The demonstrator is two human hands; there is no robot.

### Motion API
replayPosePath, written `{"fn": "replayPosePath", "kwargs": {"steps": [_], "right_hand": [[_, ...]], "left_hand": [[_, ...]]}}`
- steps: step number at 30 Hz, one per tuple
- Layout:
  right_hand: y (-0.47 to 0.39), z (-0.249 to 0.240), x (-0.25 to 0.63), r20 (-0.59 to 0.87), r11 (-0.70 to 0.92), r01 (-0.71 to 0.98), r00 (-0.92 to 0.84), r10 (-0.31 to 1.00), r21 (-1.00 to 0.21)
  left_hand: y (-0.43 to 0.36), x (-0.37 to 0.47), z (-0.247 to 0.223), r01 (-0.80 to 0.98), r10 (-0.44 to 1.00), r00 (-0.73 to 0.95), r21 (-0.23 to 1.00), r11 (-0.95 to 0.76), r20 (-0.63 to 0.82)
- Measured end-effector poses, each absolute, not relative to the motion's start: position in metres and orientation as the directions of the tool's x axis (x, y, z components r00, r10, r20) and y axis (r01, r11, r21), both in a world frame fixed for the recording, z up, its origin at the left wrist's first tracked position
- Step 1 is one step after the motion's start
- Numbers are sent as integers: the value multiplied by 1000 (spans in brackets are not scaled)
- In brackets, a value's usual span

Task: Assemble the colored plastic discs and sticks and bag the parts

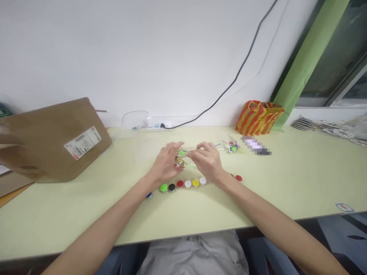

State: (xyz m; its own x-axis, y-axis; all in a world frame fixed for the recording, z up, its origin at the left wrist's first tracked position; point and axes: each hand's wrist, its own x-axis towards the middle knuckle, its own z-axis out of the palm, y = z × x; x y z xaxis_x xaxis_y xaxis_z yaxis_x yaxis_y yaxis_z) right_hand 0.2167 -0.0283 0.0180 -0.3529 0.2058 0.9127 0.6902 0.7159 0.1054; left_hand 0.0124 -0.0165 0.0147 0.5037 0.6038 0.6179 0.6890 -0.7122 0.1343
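My left hand [167, 162] is curled around what looks like a clear bag of small coloured pieces [180, 160], green, yellow and red among them. Thumb and fingers of my right hand [208, 159] are pinched together at the right side of these pieces, by a thin green one; what exactly they grip is too small to make out. Below both hands runs a row of small clear jars with coloured lids: green [163, 188], black [171, 187], red [180, 184], white [187, 185] and yellow [195, 183]. My right hand and forearm hide part of the row.
Behind my right hand lies another clear bag of coloured pieces [231, 146], near a blurred-out phone [256, 146]. A striped red and yellow bag [258, 119] stands by the wall. At left is a cardboard box [54, 145]; a power strip [156, 128] lies at the back.
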Motion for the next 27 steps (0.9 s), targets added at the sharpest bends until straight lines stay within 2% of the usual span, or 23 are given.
{"fn": "replayPosePath", "kwargs": {"steps": [8,12,15,17,19,23,27], "right_hand": [[-29,13,210,897,781,623,-320,305,-43],[-28,14,212,825,822,570,-454,337,-22],[-22,20,223,830,789,613,-420,367,-39],[-11,23,240,848,703,706,-318,424,-87],[4,23,264,818,540,833,-221,530,-125],[29,14,311,551,204,977,-141,822,-54],[37,8,331,316,136,991,-126,941,-11]], "left_hand": [[-17,12,13,670,581,529,116,-733,619],[-13,8,13,700,589,505,100,-707,631],[-5,-2,12,743,626,436,133,-655,647],[-1,-9,13,765,655,377,178,-618,655],[2,-15,14,780,675,325,216,-587,662],[4,-18,15,793,684,288,233,-563,670],[3,-15,14,794,696,304,232,-563,650]]}}
